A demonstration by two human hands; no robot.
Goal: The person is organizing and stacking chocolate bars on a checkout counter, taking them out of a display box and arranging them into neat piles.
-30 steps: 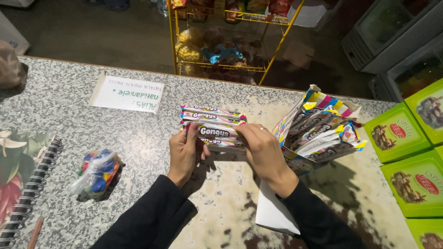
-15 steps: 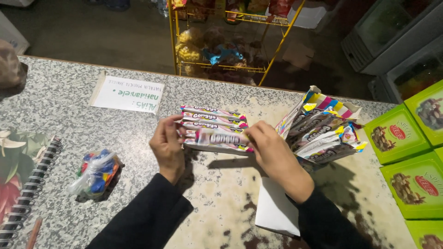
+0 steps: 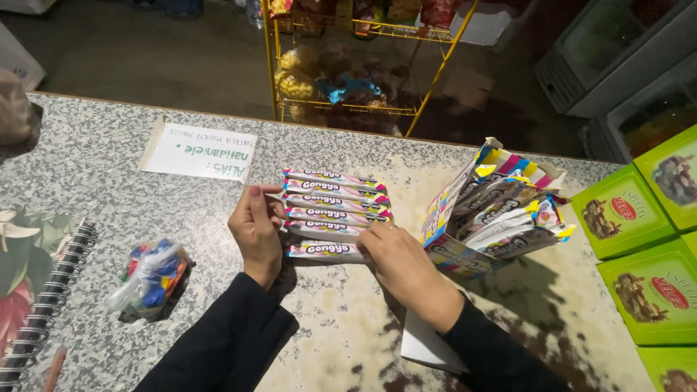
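Left hand (image 3: 255, 232) upright on its edge, fingers curled, right hand (image 3: 396, 260) palm down, fingers flat, both forearms in black sleeves
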